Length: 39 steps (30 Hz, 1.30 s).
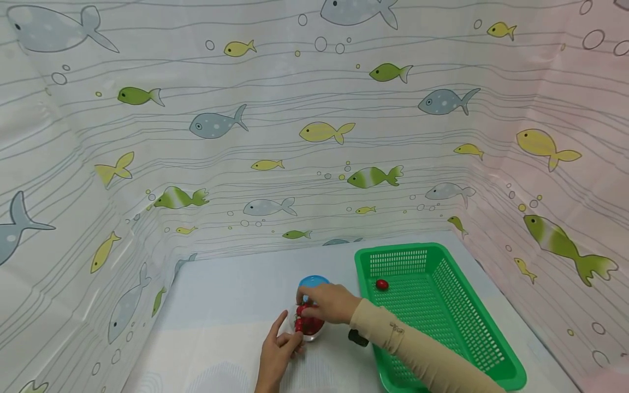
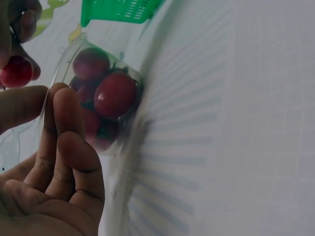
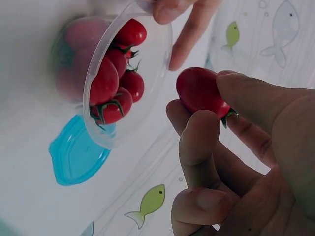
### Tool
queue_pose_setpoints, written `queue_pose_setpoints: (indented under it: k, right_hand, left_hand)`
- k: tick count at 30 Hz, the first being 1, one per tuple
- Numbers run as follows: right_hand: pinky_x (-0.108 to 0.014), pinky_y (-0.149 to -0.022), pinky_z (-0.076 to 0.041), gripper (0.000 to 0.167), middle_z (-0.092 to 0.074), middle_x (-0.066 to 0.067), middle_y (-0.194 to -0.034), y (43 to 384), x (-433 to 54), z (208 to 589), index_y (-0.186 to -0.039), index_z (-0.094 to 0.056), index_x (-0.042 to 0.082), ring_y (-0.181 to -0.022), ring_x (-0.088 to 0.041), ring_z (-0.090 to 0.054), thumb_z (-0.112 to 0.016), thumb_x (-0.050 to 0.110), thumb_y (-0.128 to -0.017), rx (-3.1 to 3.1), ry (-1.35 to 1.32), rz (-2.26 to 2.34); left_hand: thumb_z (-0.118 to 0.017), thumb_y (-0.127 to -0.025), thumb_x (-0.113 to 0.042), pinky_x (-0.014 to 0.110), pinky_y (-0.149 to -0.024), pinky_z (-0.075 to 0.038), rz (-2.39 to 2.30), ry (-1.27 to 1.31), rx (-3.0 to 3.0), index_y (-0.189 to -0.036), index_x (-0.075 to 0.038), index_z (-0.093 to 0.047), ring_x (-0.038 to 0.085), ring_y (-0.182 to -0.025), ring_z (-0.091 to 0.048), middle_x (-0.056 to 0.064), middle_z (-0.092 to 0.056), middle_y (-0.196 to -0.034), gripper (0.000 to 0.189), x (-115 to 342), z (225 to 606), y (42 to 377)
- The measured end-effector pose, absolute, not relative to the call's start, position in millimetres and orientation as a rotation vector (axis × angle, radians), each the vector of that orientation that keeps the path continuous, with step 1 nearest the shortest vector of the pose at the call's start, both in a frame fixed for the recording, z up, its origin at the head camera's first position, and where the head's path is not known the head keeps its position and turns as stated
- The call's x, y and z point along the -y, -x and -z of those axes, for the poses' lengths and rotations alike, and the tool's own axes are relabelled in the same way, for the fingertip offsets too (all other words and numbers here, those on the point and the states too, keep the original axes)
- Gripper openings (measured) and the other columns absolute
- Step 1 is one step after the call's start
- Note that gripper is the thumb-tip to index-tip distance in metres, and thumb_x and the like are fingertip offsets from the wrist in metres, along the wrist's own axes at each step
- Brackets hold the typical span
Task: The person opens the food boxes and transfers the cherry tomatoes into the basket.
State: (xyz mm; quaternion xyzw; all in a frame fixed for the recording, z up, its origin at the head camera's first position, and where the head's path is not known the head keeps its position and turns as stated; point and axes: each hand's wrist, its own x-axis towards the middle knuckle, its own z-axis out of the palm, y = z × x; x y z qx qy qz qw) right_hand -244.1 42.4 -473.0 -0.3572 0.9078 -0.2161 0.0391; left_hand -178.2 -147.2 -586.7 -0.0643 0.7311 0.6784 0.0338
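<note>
A clear plastic tub [image 3: 156,56] holds several red cherry tomatoes [image 3: 130,33] with green stems. My left hand [image 1: 277,349] pinches the tub's rim between thumb and fingers, as the left wrist view shows. Over the tub's mouth, my right hand [image 1: 334,303] holds one cherry tomato [image 3: 199,91] between thumb and fingertips, its green stem toward the palm. Behind the tub lies a blue lid [image 1: 314,280], partly covered by the right hand in the head view.
To the right stands a large green plastic basket [image 1: 417,316] with one cherry tomato [image 1: 381,284] near its far left corner. The right sleeve [image 1: 417,344] crosses over it. A small black object [image 1: 358,337] shows beside the sleeve. Fish-printed sheets [image 1: 314,180] wall the table.
</note>
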Motion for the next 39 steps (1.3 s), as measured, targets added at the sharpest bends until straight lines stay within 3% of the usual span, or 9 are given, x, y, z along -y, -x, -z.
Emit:
queue_pose_setpoints:
  k: [6, 13, 18, 32, 39]
  right_hand:
    - [-0.022, -0.066, -0.053, 0.02, -0.073, 0.004, -0.106, 244.4, -50.0, 468.2, -0.112, -0.065, 0.021, -0.095, -0.013, -0.07, -0.073, 0.029, -0.096, -2.772, 1.088, 0.725]
    - [-0.027, -0.067, -0.052, 0.018, -0.074, 0.005, -0.102, 247.1, -63.6, 466.2, -0.112, -0.065, 0.025, -0.089, -0.01, -0.068, -0.072, 0.031, -0.096, -2.779, 1.008, 0.734]
    - [-0.028, -0.067, -0.053, 0.018, -0.075, 0.001, -0.102, 249.5, -76.7, 466.6, -0.114, -0.066, 0.019, -0.085, -0.011, -0.068, -0.07, 0.027, -0.098, -2.779, 1.036, 0.796]
    - [-0.029, -0.07, -0.052, 0.02, -0.074, 0.004, -0.102, 258.0, -112.9, 467.7, -0.12, -0.066, 0.021, -0.089, -0.01, -0.066, -0.066, 0.028, -0.101, -2.815, 0.963, 0.924]
    - [-0.03, -0.065, -0.05, 0.019, -0.074, 0.001, -0.101, 261.8, -132.3, 469.2, -0.12, -0.066, 0.022, -0.079, -0.009, -0.063, -0.066, 0.024, -0.1, -2.835, 0.935, 1.008]
  left_hand:
    - [-0.074, -0.095, -0.025, 0.029, -0.066, -0.052, -2.079, 0.203, -2.249, -0.158, -0.009, -0.032, 0.022, -0.073, -0.069, 0.014, -0.074, -0.088, 0.077, 147.2, 583.7, 176.9]
    - [-0.074, -0.094, -0.026, 0.028, -0.066, -0.052, -2.069, 0.227, -2.247, -0.158, -0.011, -0.035, 0.021, -0.073, -0.068, 0.013, -0.075, -0.086, 0.076, 146.5, 586.1, 177.9]
    - [-0.074, -0.094, -0.027, 0.029, -0.067, -0.052, -2.053, 0.244, -2.252, -0.158, -0.01, -0.034, 0.021, -0.073, -0.068, 0.012, -0.074, -0.086, 0.077, 146.3, 587.6, 179.3]
    - [-0.071, -0.096, -0.023, 0.029, -0.066, -0.051, -2.036, 0.244, -2.26, -0.159, -0.01, -0.03, 0.02, -0.072, -0.068, 0.013, -0.074, -0.086, 0.077, 144.2, 582.1, 176.5]
    - [-0.07, -0.097, -0.016, 0.032, -0.067, -0.052, -2.043, 0.234, -2.219, -0.159, -0.004, -0.029, 0.026, -0.074, -0.068, 0.018, -0.073, -0.088, 0.075, 144.0, 576.7, 176.1]
